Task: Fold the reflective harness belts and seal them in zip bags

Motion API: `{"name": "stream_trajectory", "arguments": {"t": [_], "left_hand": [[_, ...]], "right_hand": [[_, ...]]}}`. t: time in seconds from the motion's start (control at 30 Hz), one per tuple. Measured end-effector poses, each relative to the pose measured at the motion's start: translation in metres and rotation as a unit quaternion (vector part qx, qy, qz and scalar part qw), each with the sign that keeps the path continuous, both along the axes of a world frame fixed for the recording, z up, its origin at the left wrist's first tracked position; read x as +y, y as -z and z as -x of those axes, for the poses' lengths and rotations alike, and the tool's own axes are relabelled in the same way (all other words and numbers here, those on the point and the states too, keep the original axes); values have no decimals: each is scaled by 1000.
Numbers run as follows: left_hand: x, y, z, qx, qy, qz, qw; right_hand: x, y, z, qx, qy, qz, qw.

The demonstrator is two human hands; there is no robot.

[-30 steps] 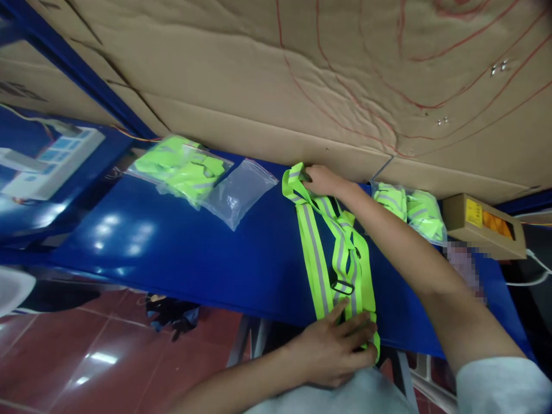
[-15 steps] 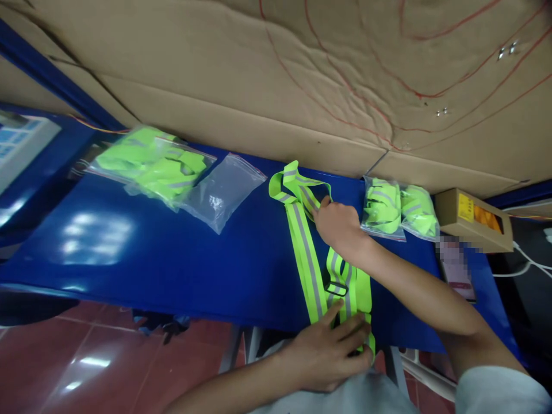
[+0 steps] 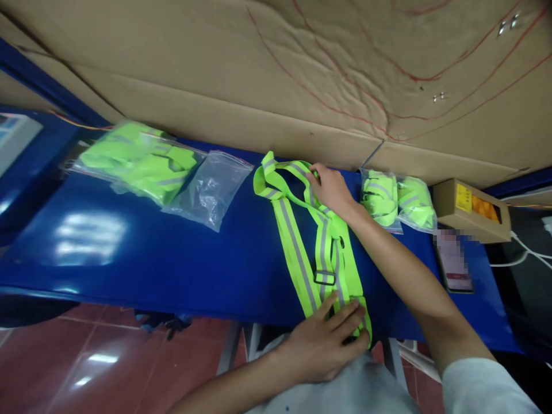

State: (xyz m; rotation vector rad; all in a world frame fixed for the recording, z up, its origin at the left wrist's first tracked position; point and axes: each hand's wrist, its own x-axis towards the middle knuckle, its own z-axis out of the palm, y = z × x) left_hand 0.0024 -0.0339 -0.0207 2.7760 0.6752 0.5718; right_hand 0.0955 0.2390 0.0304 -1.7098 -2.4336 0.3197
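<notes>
A neon-yellow reflective harness (image 3: 295,253) with grey stripes lies stretched over the blue table, its straps running from near the back edge to the front edge. My right hand (image 3: 331,187) is at its far end, the fingers closed on a strap there. Across the near end, my left hand (image 3: 330,339) rests flat with fingers apart, pressing the straps against the table's front edge. A black slide buckle (image 3: 324,278) sits on one strap just beyond the left fingertips. The right hand hides part of the strap under it.
At the left are bagged yellow harnesses (image 3: 142,161) and a clear zip bag (image 3: 211,187). Two small packed bags (image 3: 379,198), a cardboard box (image 3: 472,207) and a phone (image 3: 453,261) lie at the right. A cardboard wall (image 3: 207,109) borders the table's back.
My right hand has moved away from me toward the back edge, drawing the straps straighter and wider apart. My left hand has stayed on the near end.
</notes>
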Motion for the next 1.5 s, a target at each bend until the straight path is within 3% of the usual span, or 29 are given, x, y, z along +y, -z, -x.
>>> {"name": "stream_trajectory", "arguments": {"t": [0.13, 0.23, 0.33, 0.43, 0.53, 0.63, 0.83, 0.9, 0.97, 1.07, 1.13, 1.2, 1.5], "left_hand": [[-2, 2, -1, -8, -11, -5, 1000], [-3, 4, -2, -8, -21, -11, 1000], [-4, 6, -4, -10, -29, -15, 999], [-3, 7, -6, -14, -25, -7, 1000], [-2, 7, -6, -15, -10, 8, 1000], [-1, 4, -6, -9, -10, 15, 1000], [0, -2, -4, -10, -15, -13, 1000], [-1, 0, -4, -25, -23, -16, 999], [-3, 3, -5, -47, -57, -22, 997], [-7, 9, -9, -75, -160, -19, 984], [-7, 9, -12, -68, -234, 4, 970], [-5, 8, -14, -40, -267, 28, 963], [1, 6, -17, 9, -228, 56, 972]], "right_hand": [[-58, -32, -29, 84, -53, -112, 989], [-121, -45, -63, 54, -24, -74, 996], [-174, -32, -89, -50, 40, -10, 998], [-203, -6, -98, -20, 44, 67, 997], [-209, 13, -94, 62, 55, 77, 994], [-208, 18, -90, 103, 67, 65, 990], [-212, 19, -99, 4, 112, -17, 994], [-212, 26, -101, 16, 108, -25, 994], [-210, 34, -101, 58, 95, -33, 993], [-207, 45, -96, 98, 94, -57, 989], [-205, 49, -92, 101, 106, -69, 987], [-205, 50, -88, 95, 118, -77, 985], [-191, 50, -78, 75, 89, -73, 991]]}}
